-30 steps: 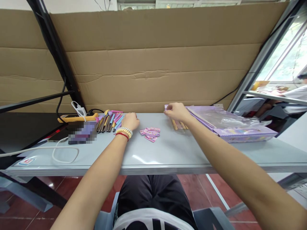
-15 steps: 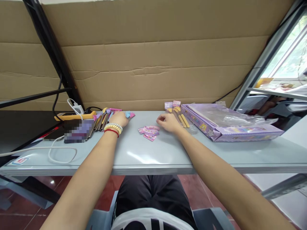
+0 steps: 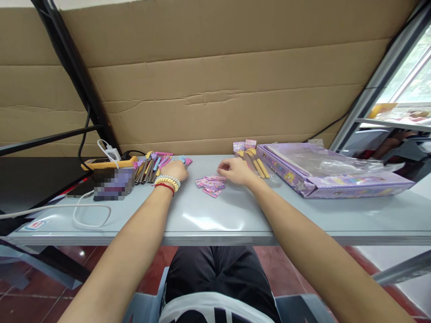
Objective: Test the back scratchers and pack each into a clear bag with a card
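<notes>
My left hand (image 3: 174, 170) is curled, palm down, at the right edge of a heap of small back scratchers (image 3: 148, 169) with coloured hand-shaped heads and metal rods. A blue head (image 3: 182, 159) and a pink head (image 3: 189, 161) stick out beyond the knuckles; what the fingers hold is hidden. Just right of the middle, my right hand (image 3: 235, 171) has thumb and forefinger drawn together, and nothing can be made out between them. Left of it lies a loose pile of small pink printed cards (image 3: 210, 183). Behind it, yellow-handled scratchers (image 3: 260, 167) lie in clear packaging with printed tops.
A purple display box (image 3: 353, 189) with a clear film lid takes up the right. To the left are a phone (image 3: 114, 184), a white cable (image 3: 109, 215) and a yellow power strip (image 3: 129, 161). Cardboard (image 3: 215, 107) walls off the back of the grey table (image 3: 208, 215).
My left hand has shifted slightly right and towards me, uncovering more scratchers in the heap. My right hand has barely moved. The view has shifted a little.
</notes>
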### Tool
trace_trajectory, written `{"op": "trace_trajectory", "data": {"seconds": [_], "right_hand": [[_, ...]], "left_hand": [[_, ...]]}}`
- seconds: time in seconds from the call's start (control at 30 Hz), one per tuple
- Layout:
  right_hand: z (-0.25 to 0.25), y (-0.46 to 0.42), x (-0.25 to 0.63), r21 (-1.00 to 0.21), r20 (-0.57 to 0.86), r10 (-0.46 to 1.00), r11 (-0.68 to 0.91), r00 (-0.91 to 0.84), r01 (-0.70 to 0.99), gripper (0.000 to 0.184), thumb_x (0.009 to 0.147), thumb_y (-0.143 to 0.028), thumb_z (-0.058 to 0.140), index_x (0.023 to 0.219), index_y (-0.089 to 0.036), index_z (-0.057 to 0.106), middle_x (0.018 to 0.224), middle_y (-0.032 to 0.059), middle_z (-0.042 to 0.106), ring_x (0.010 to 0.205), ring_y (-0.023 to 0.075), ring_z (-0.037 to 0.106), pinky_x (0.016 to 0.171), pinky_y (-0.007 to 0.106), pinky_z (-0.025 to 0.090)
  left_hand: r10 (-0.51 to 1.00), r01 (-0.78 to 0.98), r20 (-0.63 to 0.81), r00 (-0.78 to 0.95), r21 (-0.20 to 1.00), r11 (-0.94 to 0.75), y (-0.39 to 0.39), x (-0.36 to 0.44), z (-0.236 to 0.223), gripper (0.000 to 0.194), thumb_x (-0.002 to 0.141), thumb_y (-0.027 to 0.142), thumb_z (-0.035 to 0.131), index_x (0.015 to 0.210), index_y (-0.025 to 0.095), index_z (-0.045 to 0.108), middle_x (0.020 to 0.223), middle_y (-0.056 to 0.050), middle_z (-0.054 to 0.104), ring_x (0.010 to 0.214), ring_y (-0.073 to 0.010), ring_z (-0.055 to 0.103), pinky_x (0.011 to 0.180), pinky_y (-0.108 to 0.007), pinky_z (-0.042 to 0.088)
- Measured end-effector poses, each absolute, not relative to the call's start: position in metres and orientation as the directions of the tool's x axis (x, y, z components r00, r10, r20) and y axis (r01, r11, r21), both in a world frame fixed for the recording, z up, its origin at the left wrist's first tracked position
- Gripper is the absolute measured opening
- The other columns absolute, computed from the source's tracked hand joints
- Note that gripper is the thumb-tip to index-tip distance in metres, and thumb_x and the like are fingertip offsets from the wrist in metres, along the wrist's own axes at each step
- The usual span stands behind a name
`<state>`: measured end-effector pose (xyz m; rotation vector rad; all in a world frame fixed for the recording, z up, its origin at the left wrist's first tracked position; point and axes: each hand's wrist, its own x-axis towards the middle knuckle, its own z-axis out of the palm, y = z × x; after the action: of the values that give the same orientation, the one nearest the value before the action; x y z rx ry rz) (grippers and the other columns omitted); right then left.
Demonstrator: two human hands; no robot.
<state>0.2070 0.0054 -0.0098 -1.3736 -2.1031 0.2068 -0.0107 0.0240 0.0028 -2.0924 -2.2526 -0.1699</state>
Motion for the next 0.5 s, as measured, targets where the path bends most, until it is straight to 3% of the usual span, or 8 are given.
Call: {"op": "trace_trajectory", "data": {"seconds": [0.5], "right_hand": [[-0.014, 0.007, 0.206, -0.448, 0.336, 0.87, 0.484, -0.361, 0.751, 0.012, 0.074, -0.023, 0.056, 0.073, -0.017, 0.066, 0.068, 0.0013, 0.069, 0.065, 0.0123, 0.061, 0.06, 0.021, 0.041]], "left_hand": [[0.991, 0.994, 0.099, -0.093, 0.064, 0.087, 0.0214, -0.0102, 0.0041, 0.042, 0.074, 0.024, 0.055, 0.112, 0.015, 0.067, 0.114, -0.018, 0.067, 0.105, -0.0305, 0.063, 0.081, -0.037, 0.05]]}}
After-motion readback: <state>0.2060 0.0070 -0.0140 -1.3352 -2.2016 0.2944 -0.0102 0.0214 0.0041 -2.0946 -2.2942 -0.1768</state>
